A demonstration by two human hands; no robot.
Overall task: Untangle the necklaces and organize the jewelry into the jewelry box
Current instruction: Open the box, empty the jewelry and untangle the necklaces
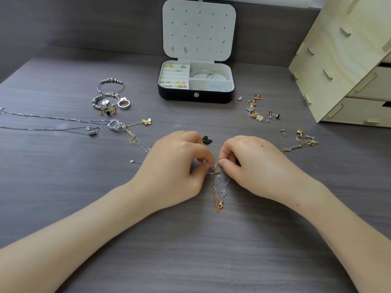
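Both hands work the same knot: left hand point(177, 166) and right hand point(249, 166) are curled nearly closed, thumb and forefinger tips of each pinching the knotted gold-and-silver chain tangle point(218, 182), which sits on the grey wood-grain tabletop point(190, 261) well in front of the open black jewelry box with white lining point(195, 81). Knot is at the fingertips; the loose chain ends trail from it toward the person, so the tangle's long axis runs roughly straight away from the box, gold clasp end nearest the camera. Progress, judging by layout: early to mid. Box already holds a few rings and small studs in the left slots, thin bangles in the right rear compartment, and a few small earrings pinned on the lid panel. Left to do is most of it: this knot isn't free yet; a second cluster of thin silver chains with a butterfly charm point(118, 124) lies front-left of the box, chains running sideways off frame; beaded silver bangles and a ring point(110, 96) sit left of the box; loose earrings and studs point(260, 111) front-right of it; another small gold-silver chain bundle point(302, 143) further right and nearer. A dark heart-shaped pendant point(206, 140) lies just beyond the left hand's knuckles, box side.
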